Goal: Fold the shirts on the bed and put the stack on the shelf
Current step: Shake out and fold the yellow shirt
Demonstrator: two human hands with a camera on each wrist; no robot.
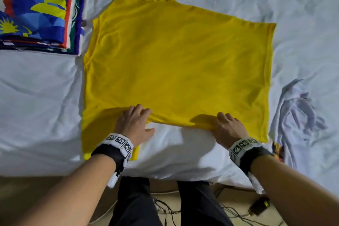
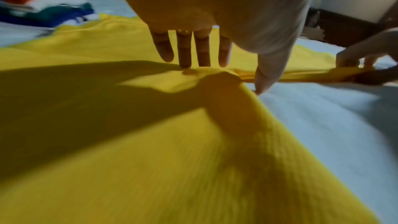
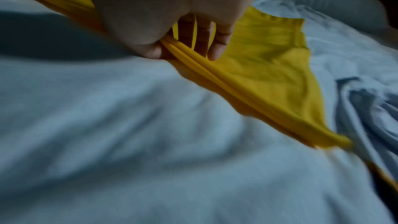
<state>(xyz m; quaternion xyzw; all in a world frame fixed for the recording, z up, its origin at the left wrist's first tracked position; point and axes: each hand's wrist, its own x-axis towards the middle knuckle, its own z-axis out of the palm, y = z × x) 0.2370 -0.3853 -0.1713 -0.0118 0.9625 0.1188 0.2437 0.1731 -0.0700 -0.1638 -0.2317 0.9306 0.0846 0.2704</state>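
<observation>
Yellow shirt point(image 1: 174, 64) lies spread flat across the middle of the bed point(image 1: 36, 106), on white sheets. One sleeve points to 12 o'clock, the other hangs toward 7 o'clock at the near edge. The near side edge of the shirt is drawn up into a fold line running between the two hands.

Left hand point(image 1: 134, 124) sits at about 7 o'clock on the shirt. Four fingers point(image 2: 184, 52) are straight, tips pressing down on the cloth at the fold; the thumb point(image 2: 266, 77) points out to the side over the white sheet. No pinch seen from the left wrist view; the hand is flat and extended.

Right hand point(image 1: 227, 126) sits at about 5 o'clock. In the right wrist view its thumb and fingers point(image 3: 217, 47) are closed narrow on the bunched yellow edge point(image 3: 193, 57), cloth gathered in ridges between them.

Stack of folded shirts point(image 1: 36, 14) at 10 o'clock, just beside the yellow shirt's shoulder: blue and yellow print on top, with red, white, green and purple edges below.

Crumpled white shirt point(image 1: 297, 115) at 4 o'clock, just beside the yellow hem.

Person stands at the foot of the frame, dark trousers point(image 1: 134, 203); cables point(image 1: 234, 213) on the floor.
</observation>
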